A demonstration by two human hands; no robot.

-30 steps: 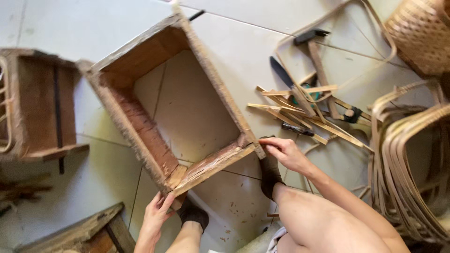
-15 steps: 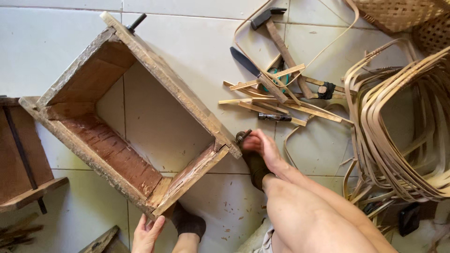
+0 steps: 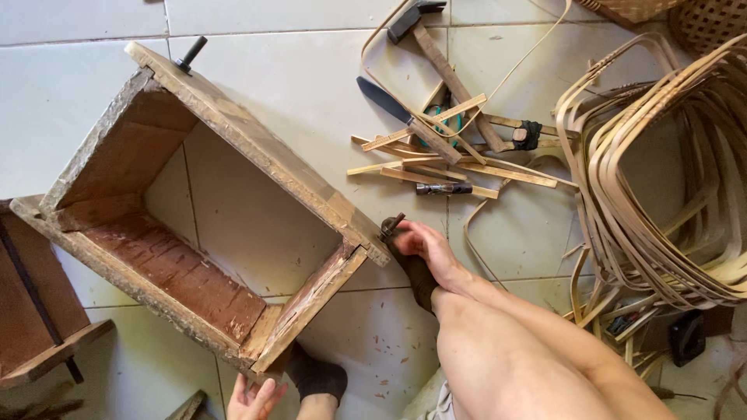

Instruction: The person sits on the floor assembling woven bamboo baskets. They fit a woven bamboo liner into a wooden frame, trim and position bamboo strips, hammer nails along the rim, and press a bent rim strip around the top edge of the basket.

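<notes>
A rough wooden frame (image 3: 233, 148), open top and bottom, lies on the white tiled floor (image 3: 70, 78), its long sides running from upper left to lower right. A dark bolt (image 3: 190, 54) sticks out of its far corner. The right hand (image 3: 424, 245) rests at the frame's near right corner, fingers curled around a small dark fitting (image 3: 391, 226) that juts from that corner; the grip looks closed on it. The hand lies over a dark-socked foot (image 3: 416, 272) planted just beside the frame. The left hand (image 3: 255, 398) sits at the bottom edge, under the frame's nearest corner, fingers loosely spread and partly cut off by the edge, holding nothing that can be seen; whether it touches the wood cannot be told. A second socked foot (image 3: 317, 377) stands just beside it. Beyond the right hand lies a heap of bamboo splints (image 3: 459, 167) with a knife (image 3: 397, 109) and a hammer (image 3: 436, 47) among them. To the right stands a stack of bent cane hoops (image 3: 661, 194). Another wooden piece (image 3: 31, 311) shows at the left edge.
</notes>
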